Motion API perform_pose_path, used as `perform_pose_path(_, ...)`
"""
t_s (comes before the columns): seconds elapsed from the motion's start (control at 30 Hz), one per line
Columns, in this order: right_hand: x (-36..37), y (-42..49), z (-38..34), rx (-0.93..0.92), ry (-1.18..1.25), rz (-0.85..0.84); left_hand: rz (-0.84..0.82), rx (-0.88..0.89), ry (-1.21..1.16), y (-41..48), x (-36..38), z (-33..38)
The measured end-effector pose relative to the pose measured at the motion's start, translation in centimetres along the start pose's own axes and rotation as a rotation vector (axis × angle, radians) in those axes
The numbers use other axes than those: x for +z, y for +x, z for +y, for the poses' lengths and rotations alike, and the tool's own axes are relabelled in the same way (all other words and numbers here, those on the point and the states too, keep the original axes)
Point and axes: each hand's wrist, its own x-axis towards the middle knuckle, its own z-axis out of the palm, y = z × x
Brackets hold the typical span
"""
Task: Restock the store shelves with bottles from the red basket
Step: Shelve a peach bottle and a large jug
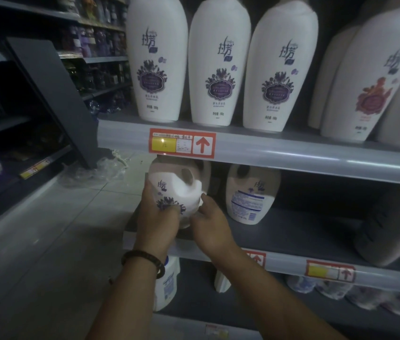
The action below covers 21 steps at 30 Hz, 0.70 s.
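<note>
The left hand (157, 217) and right hand (210, 224) grip a white handled jug (181, 187) at the left end of the middle shelf (304, 224). A second jug (250, 192) stands just beside it. Tall white bottles (220, 62) line the upper shelf (292, 148).

- The white plastic handled jug with purple flower print (169, 192) that you're shelving sits roughly upright at the left front of the dark grey middle shelf (304, 224).
- A matching white jug (251, 192) stands just to its right, its back label facing you.
</note>
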Motion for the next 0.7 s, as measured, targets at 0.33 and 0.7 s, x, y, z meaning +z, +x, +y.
perform_pose_path(0.33, -5.6, -2.4, -1.9, 0.017, 0.003, 0.026, 0.108, 0.092, 0.175, -2.5, 2.4, 2.0)
perform_pose_path(0.7, -11.9, -3.4, -2.3, 0.006, -0.060, 0.146, -0.203, 0.092, 0.078, -4.4, 9.5, 2.2)
